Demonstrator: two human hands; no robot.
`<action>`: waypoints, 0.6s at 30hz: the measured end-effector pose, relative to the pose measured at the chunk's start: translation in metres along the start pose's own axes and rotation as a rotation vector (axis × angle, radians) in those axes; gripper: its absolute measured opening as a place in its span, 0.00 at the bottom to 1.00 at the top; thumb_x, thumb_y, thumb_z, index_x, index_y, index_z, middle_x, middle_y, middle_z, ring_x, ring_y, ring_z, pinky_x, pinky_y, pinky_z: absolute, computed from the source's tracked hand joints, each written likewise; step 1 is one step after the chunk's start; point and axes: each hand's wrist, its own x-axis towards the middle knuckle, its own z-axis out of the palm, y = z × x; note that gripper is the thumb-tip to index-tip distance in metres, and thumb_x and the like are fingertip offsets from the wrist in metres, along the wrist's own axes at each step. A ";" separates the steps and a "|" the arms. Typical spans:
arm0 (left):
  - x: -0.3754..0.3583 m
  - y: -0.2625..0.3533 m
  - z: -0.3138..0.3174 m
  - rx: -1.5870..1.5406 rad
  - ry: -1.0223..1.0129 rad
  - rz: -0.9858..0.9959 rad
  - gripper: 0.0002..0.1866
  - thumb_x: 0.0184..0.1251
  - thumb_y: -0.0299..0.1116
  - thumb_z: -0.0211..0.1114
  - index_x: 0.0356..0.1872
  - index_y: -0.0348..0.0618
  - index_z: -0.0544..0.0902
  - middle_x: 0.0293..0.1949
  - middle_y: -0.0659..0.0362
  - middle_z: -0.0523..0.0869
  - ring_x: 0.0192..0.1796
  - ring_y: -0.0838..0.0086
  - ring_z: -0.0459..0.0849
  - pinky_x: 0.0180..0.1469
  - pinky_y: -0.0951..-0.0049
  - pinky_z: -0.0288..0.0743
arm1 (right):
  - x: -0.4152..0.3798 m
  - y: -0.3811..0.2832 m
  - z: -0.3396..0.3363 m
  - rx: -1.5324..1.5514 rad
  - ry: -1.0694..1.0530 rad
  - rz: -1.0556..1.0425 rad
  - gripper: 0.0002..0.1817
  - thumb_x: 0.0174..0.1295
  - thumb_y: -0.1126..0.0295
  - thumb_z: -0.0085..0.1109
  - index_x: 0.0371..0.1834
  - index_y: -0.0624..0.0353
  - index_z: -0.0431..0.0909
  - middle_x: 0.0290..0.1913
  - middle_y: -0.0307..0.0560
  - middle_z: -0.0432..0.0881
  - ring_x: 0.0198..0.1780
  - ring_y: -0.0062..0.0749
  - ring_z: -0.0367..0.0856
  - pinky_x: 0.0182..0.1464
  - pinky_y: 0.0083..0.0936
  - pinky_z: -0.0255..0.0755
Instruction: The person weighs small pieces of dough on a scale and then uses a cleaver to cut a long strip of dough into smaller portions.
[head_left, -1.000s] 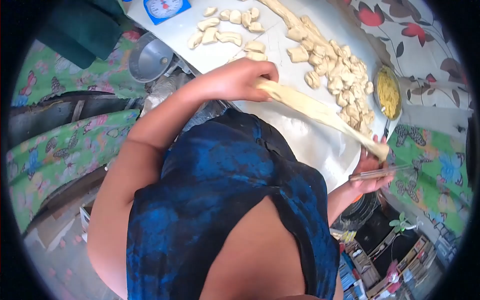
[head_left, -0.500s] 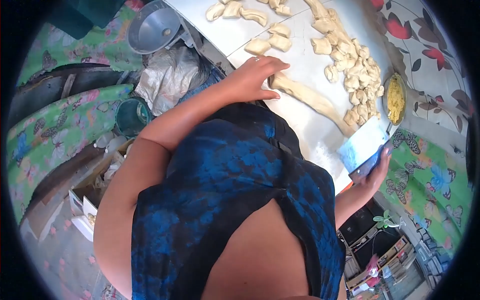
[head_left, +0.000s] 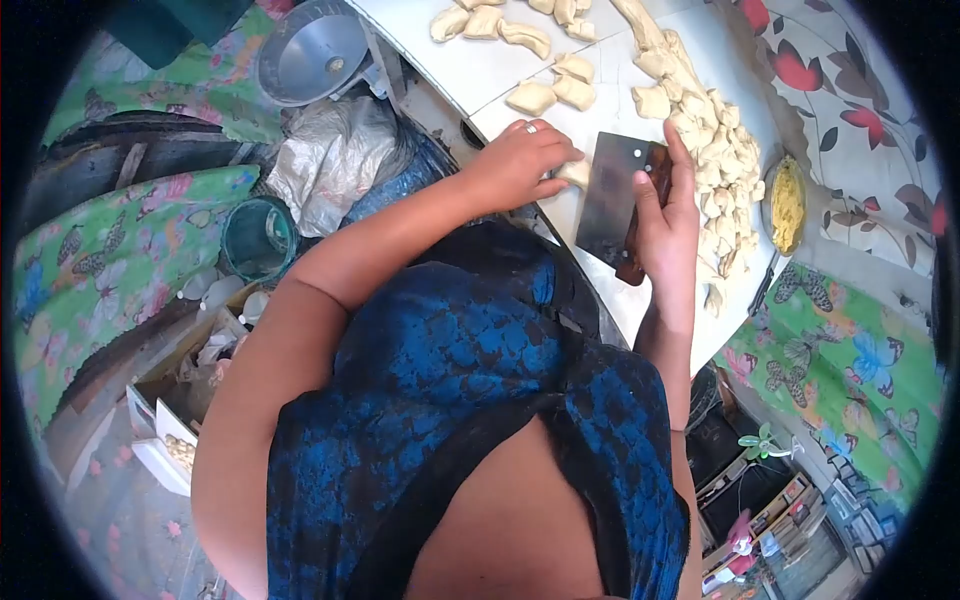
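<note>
My right hand (head_left: pixel 666 218) grips a flat metal dough scraper (head_left: pixel 607 198) by its dark wooden handle, blade down on the white table (head_left: pixel 460 75). My left hand (head_left: pixel 522 160), a ring on one finger, presses the end of a dough rope (head_left: pixel 575 173) just left of the blade. The rest of the rope is hidden behind the scraper and my right hand. Cut dough pieces (head_left: pixel 552 92) lie just beyond my left hand, and a long heap of dough pieces (head_left: pixel 715 160) runs along the table's right side.
A bowl of yellow filling (head_left: pixel 787 205) sits at the table's right edge. A metal funnel-shaped bowl (head_left: pixel 313 50), a crumpled plastic bag (head_left: pixel 335 160) and a teal bucket (head_left: pixel 258 238) lie left of the table. More cut dough (head_left: pixel 495 25) lies farther up. Floral and butterfly cloths surround.
The dough rope was laid on the table. My right hand moved left from the table's edge with the scraper and set the blade on the rope beside my left hand.
</note>
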 end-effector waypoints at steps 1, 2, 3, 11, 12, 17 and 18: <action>0.000 -0.002 -0.001 -0.026 -0.024 0.012 0.21 0.54 0.38 0.68 0.50 0.46 0.78 0.48 0.58 0.80 0.55 0.64 0.75 0.59 0.60 0.65 | 0.000 -0.001 0.003 -0.022 -0.013 0.001 0.28 0.64 0.76 0.48 0.69 0.53 0.58 0.50 0.57 0.78 0.49 0.39 0.78 0.53 0.29 0.70; -0.001 -0.003 -0.003 -0.025 -0.019 0.015 0.21 0.54 0.38 0.68 0.50 0.46 0.78 0.48 0.58 0.80 0.55 0.64 0.75 0.59 0.60 0.65 | 0.000 -0.002 0.004 -0.049 -0.037 0.031 0.29 0.63 0.76 0.48 0.69 0.53 0.56 0.48 0.57 0.78 0.47 0.41 0.79 0.51 0.31 0.71; -0.001 -0.003 -0.004 -0.032 -0.033 0.032 0.21 0.54 0.39 0.68 0.50 0.46 0.78 0.48 0.58 0.80 0.55 0.63 0.75 0.59 0.60 0.65 | -0.001 -0.004 0.005 -0.051 -0.033 0.025 0.29 0.63 0.76 0.48 0.69 0.53 0.56 0.48 0.57 0.78 0.47 0.41 0.79 0.51 0.31 0.71; 0.000 -0.002 -0.005 -0.024 -0.034 0.076 0.20 0.51 0.38 0.69 0.47 0.46 0.79 0.46 0.58 0.80 0.54 0.63 0.74 0.56 0.61 0.66 | -0.007 -0.018 0.006 -0.125 -0.134 0.099 0.37 0.60 0.77 0.51 0.72 0.53 0.46 0.49 0.60 0.77 0.48 0.44 0.79 0.51 0.31 0.70; 0.000 -0.002 -0.004 -0.005 0.020 0.105 0.21 0.52 0.39 0.68 0.48 0.46 0.78 0.46 0.58 0.80 0.54 0.63 0.74 0.56 0.61 0.65 | -0.011 -0.018 0.006 -0.062 -0.121 0.125 0.40 0.60 0.78 0.52 0.73 0.52 0.42 0.53 0.61 0.75 0.51 0.42 0.77 0.54 0.30 0.69; 0.001 0.002 -0.009 -0.039 -0.095 0.025 0.21 0.54 0.40 0.68 0.49 0.47 0.78 0.49 0.58 0.80 0.54 0.63 0.75 0.57 0.61 0.64 | -0.028 -0.011 0.005 -0.056 -0.148 0.208 0.43 0.59 0.76 0.55 0.74 0.51 0.39 0.57 0.62 0.72 0.56 0.43 0.75 0.57 0.33 0.68; 0.001 0.003 -0.009 -0.046 -0.124 -0.002 0.21 0.54 0.40 0.68 0.49 0.48 0.78 0.54 0.57 0.77 0.58 0.63 0.73 0.60 0.60 0.63 | -0.031 -0.002 0.009 0.044 -0.106 0.166 0.44 0.60 0.75 0.55 0.74 0.50 0.38 0.64 0.63 0.61 0.64 0.43 0.65 0.62 0.31 0.62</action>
